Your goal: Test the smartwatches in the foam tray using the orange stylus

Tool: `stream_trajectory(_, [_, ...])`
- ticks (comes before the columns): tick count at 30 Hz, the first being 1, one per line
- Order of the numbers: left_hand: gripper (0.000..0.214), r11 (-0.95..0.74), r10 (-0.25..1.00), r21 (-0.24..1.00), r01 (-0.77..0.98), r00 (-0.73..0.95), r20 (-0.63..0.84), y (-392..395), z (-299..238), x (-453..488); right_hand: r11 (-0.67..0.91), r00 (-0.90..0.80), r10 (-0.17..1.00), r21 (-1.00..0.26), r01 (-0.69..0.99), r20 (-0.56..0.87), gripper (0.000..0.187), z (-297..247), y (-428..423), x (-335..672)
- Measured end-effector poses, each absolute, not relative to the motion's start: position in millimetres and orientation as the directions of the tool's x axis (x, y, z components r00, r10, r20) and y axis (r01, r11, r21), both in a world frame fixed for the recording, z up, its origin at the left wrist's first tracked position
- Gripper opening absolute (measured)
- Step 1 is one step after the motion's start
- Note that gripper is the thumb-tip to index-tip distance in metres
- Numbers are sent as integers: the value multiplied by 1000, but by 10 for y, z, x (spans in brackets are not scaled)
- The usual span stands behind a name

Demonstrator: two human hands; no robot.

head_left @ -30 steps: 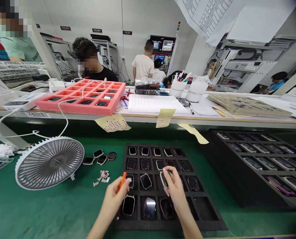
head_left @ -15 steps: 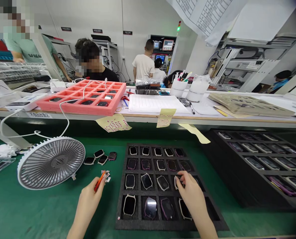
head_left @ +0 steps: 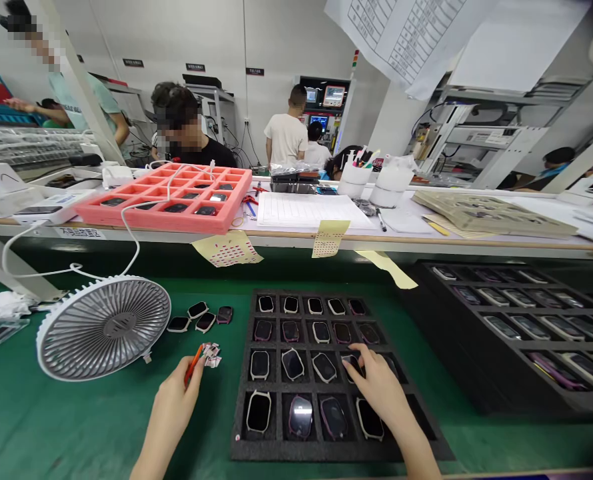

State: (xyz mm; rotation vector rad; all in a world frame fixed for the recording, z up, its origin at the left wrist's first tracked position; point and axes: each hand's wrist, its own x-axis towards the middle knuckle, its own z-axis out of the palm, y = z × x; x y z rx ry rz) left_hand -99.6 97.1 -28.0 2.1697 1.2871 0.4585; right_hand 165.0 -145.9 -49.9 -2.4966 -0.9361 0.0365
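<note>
My left hand (head_left: 174, 390) is closed around a slim orange tool (head_left: 193, 365), its kind unclear. The tool's tip lies beside a small pile of pale stickers or tabs (head_left: 211, 355) on the green bench. Over the black foam tray (head_left: 241, 400), my right hand (head_left: 376, 380) has its thumb and index finger apart. They hover at a smartwatch body (head_left: 352, 369) in the third row, which the hand partly covers. Other watch bodies with pale or purple frames fill several compartments, such as a pale-framed watch (head_left: 259, 411) in the front row.
A grey round fan (head_left: 104, 327) stands left, with several loose watch bodies (head_left: 197, 310) beside it. A second dark tray of watches (head_left: 476, 373) sits right. Above, a shelf edge (head_left: 286, 241) carries a pink foam tray (head_left: 216, 223) and papers. Co-workers are behind.
My right hand has shifted slightly left, its thumb and finger now spread over the watch body. My left hand, with the orange tool, has moved a little left and down, off the pile.
</note>
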Motion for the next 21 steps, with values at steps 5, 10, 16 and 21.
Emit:
stream_trajectory(5, [39,-418,787,775,473,615,50,801,-266,-817,-568,764,645,-663,488,10,20,-415,-1503,1656])
stream_trajectory(10, [39,-337,628,893,297,778,-22,397,-43,-496,-111,762,646,-993,31,-48,29,-245,-1357,1428])
stream_trajectory(16, [40,-133,333,981,142,938,-91,31,105,-166,263,634,758,-818,-511,-152,24,-17,-961,1033])
stream_trajectory(21, [41,-118,327,986,121,942,-76,6,65,-98,301,612,777,-766,-568,-148,27,24,-817,907])
